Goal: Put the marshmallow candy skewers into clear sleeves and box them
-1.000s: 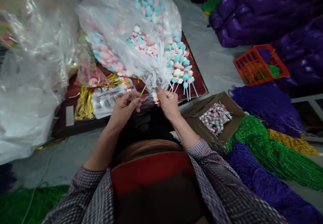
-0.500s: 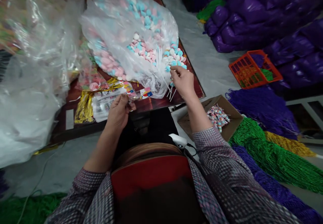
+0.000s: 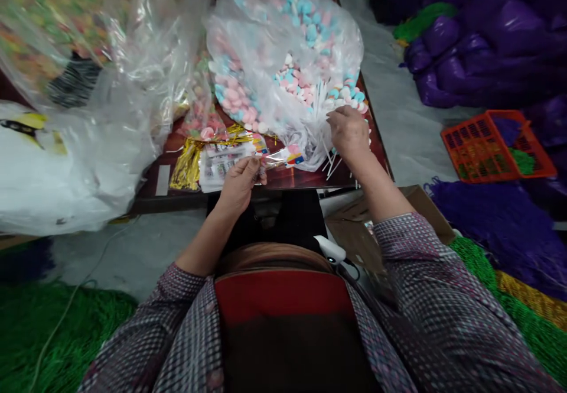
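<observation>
My left hand (image 3: 243, 179) is closed on a small clear plastic bag (image 3: 275, 158). The bag's printed, coloured end points right, over the table edge. My right hand (image 3: 351, 136) is over the candy sticks (image 3: 349, 93), pink, blue and white sweets threaded on white sticks, and partly covers them. Its fingers are bent together at the tips; whatever they grip is hidden. Close to those fingertips stands a bunch of white sticks (image 3: 319, 98). Under and beyond my left hand lies a stack of printed clear bags (image 3: 217, 165).
A large clear sack of pastel sweets (image 3: 261, 44) fills the table's middle. Gold ties (image 3: 186, 168) lie left of the printed bags. Below my right forearm is a cardboard box (image 3: 354, 224). An orange basket (image 3: 491, 145) stands on the floor at right.
My right hand has let go of the small bag's printed end and moved right and up to the candy sticks. My left hand keeps the bag. The view has swung left.
</observation>
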Motion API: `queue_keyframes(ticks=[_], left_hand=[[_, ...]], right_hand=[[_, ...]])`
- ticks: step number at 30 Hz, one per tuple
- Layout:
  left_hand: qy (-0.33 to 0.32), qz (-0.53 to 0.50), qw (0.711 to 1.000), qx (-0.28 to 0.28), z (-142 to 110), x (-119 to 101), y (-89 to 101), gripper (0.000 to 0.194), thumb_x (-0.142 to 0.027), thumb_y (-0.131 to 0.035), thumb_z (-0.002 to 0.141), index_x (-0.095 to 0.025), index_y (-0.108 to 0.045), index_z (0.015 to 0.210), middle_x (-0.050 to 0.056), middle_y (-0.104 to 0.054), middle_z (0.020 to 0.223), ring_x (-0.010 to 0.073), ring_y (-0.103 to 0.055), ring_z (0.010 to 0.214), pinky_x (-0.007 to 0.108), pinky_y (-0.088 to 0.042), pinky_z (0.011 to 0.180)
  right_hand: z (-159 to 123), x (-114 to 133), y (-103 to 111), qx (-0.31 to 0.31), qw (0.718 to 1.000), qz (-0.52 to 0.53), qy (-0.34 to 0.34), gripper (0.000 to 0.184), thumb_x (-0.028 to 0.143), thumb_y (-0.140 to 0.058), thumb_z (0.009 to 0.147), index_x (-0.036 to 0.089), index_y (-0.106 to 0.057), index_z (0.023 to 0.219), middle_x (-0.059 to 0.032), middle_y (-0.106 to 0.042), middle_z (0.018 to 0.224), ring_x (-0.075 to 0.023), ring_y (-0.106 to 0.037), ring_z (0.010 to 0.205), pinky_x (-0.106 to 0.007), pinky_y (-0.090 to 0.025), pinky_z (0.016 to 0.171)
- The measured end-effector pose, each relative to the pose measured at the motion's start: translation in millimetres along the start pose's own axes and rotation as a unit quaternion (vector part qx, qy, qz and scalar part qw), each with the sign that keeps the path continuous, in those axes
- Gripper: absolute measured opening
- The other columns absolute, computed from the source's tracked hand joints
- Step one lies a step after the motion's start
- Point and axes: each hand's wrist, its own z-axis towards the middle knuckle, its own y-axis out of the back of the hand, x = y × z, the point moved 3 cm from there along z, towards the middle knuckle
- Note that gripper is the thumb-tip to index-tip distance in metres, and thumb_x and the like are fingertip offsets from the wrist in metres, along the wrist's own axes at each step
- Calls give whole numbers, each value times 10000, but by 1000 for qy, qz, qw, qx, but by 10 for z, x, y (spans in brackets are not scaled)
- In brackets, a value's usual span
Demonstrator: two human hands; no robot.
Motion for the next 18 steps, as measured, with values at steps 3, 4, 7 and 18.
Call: queue_keyframes(ticks=[3,4,7,18], left_hand=[[-18,21,1000,-9,9,16,-10,283,-433,-835,784,-164,-745,770,-22,-646,615,52,-562,490,184,-443,487],[-10,14,1000,-14,10,14,-23,237,-380,-803,832,-165,-733,758,-22,-640,613,52,-558,489,185,-439,491],[76,-75,994,-15,-4,-3,-96,253,-296,-663,955,-169,-677,737,-42,-553,545,58,-513,453,196,-433,488],[215,-281,933,-69,-200,-84,-341,494,-161,-204,1066,-181,-559,723,-45,-429,488,63,-427,381,208,-345,448]], right_hand=[[-113,-31,141,-34,999,-5,-13,276,283,-510,995,179,-738,1113,-140,-725,1168,-299,-644,1087,-464,-526,932],[-155,-41,185,-51,999,2,-14,274,282,-516,994,177,-741,1112,-137,-729,1157,-293,-651,1079,-466,-531,932],[-250,-87,265,-105,993,47,-7,280,277,-491,1012,201,-742,1108,-118,-740,1128,-252,-670,1052,-440,-543,944],[-350,-11,27,-44,997,52,44,261,231,-518,952,249,-742,1083,-106,-719,1120,-305,-645,1097,-509,-533,953]])
